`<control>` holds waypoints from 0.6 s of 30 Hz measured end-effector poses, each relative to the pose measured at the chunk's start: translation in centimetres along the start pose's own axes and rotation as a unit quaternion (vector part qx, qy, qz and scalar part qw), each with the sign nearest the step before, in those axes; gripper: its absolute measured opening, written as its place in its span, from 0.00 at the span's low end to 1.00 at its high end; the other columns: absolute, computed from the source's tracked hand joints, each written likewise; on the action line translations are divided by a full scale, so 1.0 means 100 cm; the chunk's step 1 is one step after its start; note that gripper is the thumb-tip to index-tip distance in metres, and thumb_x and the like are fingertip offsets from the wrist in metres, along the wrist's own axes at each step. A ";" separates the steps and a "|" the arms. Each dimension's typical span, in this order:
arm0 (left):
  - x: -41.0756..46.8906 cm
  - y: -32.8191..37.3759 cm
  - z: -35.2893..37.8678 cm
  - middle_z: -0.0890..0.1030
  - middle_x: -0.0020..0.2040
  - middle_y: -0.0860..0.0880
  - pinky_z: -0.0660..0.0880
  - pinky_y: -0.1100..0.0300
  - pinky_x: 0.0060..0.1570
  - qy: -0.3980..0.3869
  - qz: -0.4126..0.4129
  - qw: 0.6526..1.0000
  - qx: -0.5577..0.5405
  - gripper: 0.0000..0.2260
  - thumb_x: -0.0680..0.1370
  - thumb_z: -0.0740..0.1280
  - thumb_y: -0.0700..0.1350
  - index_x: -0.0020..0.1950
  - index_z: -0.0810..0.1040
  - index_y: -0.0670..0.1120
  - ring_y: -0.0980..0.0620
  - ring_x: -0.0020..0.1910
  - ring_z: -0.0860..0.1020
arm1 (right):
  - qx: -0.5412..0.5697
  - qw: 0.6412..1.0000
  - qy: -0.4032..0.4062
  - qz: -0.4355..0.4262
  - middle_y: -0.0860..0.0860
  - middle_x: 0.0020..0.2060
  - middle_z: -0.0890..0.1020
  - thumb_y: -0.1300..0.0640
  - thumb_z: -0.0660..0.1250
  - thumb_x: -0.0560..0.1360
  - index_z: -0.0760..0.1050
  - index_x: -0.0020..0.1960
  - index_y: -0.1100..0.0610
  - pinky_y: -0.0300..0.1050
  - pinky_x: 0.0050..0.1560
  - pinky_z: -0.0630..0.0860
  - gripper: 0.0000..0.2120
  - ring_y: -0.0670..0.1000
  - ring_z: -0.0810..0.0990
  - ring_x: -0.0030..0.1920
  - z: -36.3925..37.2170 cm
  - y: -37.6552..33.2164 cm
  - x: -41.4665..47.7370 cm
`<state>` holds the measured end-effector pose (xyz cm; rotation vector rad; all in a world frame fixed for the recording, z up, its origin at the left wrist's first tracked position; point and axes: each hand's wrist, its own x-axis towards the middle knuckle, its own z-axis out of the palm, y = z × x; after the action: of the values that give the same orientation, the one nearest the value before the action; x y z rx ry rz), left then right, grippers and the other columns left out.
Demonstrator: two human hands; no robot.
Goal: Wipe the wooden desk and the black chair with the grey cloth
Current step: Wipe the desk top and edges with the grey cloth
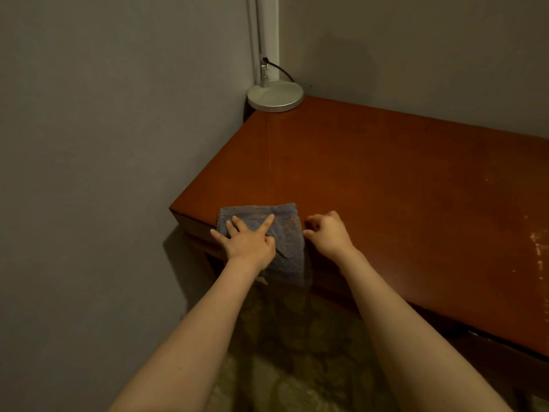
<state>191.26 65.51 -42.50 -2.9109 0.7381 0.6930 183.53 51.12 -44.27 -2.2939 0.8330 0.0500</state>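
Note:
A folded grey cloth lies at the near left corner of the reddish wooden desk, its lower part hanging over the front edge. My left hand rests flat on the cloth with fingers spread and straight. Just right of the cloth, my right hand hovers over or rests on the desk with its fingers curled; whether the fingertips touch the cloth's right edge I cannot tell. No black chair is in view.
A silver lamp base with its pole and a black cable stands in the desk's far left corner. Grey walls close in on the left and behind. Patterned floor shows below the desk's front edge.

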 end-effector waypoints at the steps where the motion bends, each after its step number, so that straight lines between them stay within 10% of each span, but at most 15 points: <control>1: 0.000 0.000 0.000 0.43 0.76 0.35 0.41 0.30 0.67 0.000 0.000 1.000 0.000 0.22 0.82 0.45 0.55 0.74 0.40 0.65 0.34 0.75 0.43 | -0.003 1.000 0.011 -0.002 0.56 0.59 0.72 0.57 0.63 0.78 0.77 0.56 0.56 0.50 0.58 0.70 0.09 0.57 0.71 0.60 0.003 -0.002 0.001; 8: 0.000 -0.005 0.000 0.45 0.77 0.36 0.41 0.29 0.67 0.011 0.015 1.000 -0.003 0.23 0.82 0.46 0.56 0.75 0.40 0.64 0.36 0.76 0.44 | 0.132 0.987 0.095 -0.002 0.50 0.51 0.80 0.57 0.63 0.79 0.79 0.51 0.56 0.42 0.50 0.71 0.07 0.48 0.76 0.51 -0.010 -0.002 -0.012; 13: 0.001 -0.011 0.002 0.47 0.77 0.40 0.42 0.29 0.66 0.031 0.022 0.999 -0.019 0.25 0.81 0.49 0.59 0.75 0.42 0.63 0.39 0.76 0.46 | 0.106 0.986 -0.028 -0.125 0.48 0.44 0.80 0.56 0.65 0.78 0.79 0.47 0.55 0.44 0.49 0.74 0.05 0.47 0.77 0.46 -0.002 -0.025 -0.025; 18: 0.000 -0.020 0.002 0.49 0.78 0.45 0.43 0.29 0.66 0.049 0.023 0.997 -0.051 0.29 0.79 0.52 0.61 0.76 0.42 0.61 0.44 0.77 0.48 | -0.143 0.960 -0.115 -0.212 0.54 0.45 0.80 0.50 0.62 0.77 0.81 0.47 0.58 0.52 0.42 0.78 0.13 0.54 0.78 0.42 0.012 -0.036 -0.031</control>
<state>192.11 67.33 -42.83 -3.0494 0.8034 0.6136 183.37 55.57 -42.22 -2.6271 0.2145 0.2543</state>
